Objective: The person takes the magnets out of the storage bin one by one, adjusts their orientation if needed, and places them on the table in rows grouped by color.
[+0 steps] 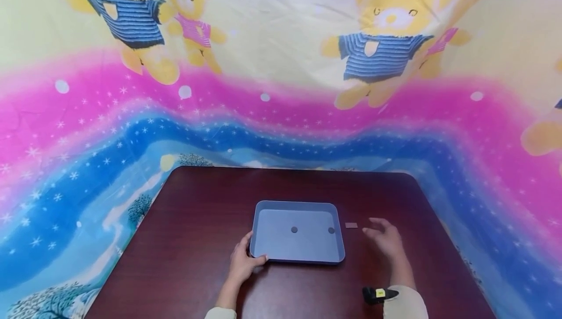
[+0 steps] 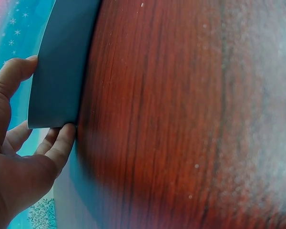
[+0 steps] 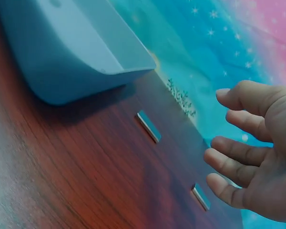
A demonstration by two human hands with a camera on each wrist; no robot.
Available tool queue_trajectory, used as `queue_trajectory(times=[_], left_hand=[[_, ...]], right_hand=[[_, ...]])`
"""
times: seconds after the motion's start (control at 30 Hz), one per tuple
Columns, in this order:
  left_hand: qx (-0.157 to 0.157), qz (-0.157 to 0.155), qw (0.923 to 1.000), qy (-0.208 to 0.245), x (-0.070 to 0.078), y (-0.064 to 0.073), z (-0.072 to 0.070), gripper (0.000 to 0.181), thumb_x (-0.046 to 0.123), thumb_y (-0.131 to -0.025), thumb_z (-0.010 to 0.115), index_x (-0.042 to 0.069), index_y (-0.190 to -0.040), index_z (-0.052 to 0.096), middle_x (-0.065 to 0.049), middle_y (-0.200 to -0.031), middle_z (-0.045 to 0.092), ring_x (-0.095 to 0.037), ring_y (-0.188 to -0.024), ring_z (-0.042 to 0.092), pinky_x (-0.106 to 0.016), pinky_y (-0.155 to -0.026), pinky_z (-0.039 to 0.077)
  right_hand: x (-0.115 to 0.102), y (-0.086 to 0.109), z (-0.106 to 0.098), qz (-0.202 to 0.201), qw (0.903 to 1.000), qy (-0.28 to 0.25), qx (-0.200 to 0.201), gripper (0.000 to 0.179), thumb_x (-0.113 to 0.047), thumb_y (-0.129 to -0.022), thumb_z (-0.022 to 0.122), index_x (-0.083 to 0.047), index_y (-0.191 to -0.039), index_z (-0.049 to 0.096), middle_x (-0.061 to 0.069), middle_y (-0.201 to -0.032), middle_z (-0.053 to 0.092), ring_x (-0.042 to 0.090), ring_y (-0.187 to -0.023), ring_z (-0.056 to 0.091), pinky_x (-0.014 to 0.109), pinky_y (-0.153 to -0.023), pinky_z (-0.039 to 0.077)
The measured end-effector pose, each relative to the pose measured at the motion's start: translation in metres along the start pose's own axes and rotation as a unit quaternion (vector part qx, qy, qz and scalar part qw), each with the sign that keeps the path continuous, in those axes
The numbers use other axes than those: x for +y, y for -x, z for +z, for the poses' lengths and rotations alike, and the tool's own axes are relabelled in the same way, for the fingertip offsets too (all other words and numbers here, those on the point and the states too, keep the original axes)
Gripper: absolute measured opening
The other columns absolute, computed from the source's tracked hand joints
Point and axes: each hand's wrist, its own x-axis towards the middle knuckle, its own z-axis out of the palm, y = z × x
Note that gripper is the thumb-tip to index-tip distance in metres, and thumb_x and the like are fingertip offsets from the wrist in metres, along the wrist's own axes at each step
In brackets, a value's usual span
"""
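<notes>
A shallow blue-grey tray (image 1: 298, 250) lies on the table, with two small dark round discs inside: one disc (image 1: 294, 229) near the middle, the other disc (image 1: 331, 230) by the right wall. My left hand (image 1: 243, 263) holds the tray's near left corner, thumb on the front side and fingers round the left side. Off the tray's right side my right hand (image 1: 386, 241) hovers with fingers apart and nothing in them. Between them lies a small flat rectangular piece (image 1: 351, 225). The right wrist view shows two such pieces, one piece (image 3: 148, 127) nearer the tray, another piece (image 3: 200, 197) by the fingertips.
The dark red-brown wooden table (image 1: 197, 211) has rounded far corners. A patterned cloth (image 1: 281, 89) with bears and snowflakes hangs behind it and at both sides. A black strap with a yellow label (image 1: 380, 293) is on the right wrist.
</notes>
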Motion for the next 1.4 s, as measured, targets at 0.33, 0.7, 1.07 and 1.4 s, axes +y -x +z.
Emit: queue_trajectory(times=[0.33, 0.7, 1.07, 1.4], left_hand=[[0.003, 0.004, 1.0, 0.006, 0.001, 0.0, 0.0, 0.086, 0.023, -0.059, 0.087, 0.006, -0.134, 0.047, -0.019, -0.112, 0.055, -0.029, -0.097, 0.051, -0.044, -0.083, 0.04], [0.004, 0.001, 0.9999, 0.01, 0.001, 0.0, 0.001, 0.086, 0.023, -0.059, 0.087, 0.007, -0.134, 0.047, -0.019, -0.112, 0.054, -0.029, -0.097, 0.051, -0.044, -0.082, 0.04], [0.007, 0.003, 0.9999, 0.012, 0.002, 0.0, 0.002, 0.086, 0.022, -0.058, 0.087, 0.007, -0.133, 0.049, -0.019, -0.112, 0.055, -0.03, -0.098, 0.051, -0.045, -0.083, 0.038], [0.009, -0.001, 0.9999, 0.005, 0.0, 0.0, 0.002, 0.086, 0.022, -0.057, 0.087, 0.008, -0.133, 0.049, -0.019, -0.114, 0.055, -0.03, -0.1, 0.05, -0.045, -0.084, 0.038]], right_hand=[[-0.012, 0.003, 0.016, -0.023, 0.9976, -0.051, -0.04, 0.059, -0.025, -0.084, 0.07, -0.001, -0.132, 0.046, 0.027, -0.128, 0.047, 0.037, -0.109, 0.052, 0.041, -0.082, 0.047], [-0.024, 0.003, 0.034, -0.052, 0.9951, -0.059, -0.061, 0.057, -0.018, -0.082, 0.072, -0.001, -0.131, 0.048, 0.025, -0.121, 0.053, 0.036, -0.106, 0.055, 0.044, -0.082, 0.046], [-0.033, -0.003, 0.058, -0.061, 0.9936, -0.046, -0.084, 0.051, -0.019, -0.081, 0.073, 0.0, -0.124, 0.054, 0.023, -0.119, 0.055, 0.032, -0.1, 0.058, 0.044, -0.079, 0.048], [-0.041, -0.009, 0.077, -0.073, 0.992, 0.016, -0.102, 0.047, -0.019, -0.08, 0.073, 0.003, -0.119, 0.057, 0.023, -0.116, 0.058, 0.033, -0.103, 0.056, 0.043, -0.077, 0.048]])
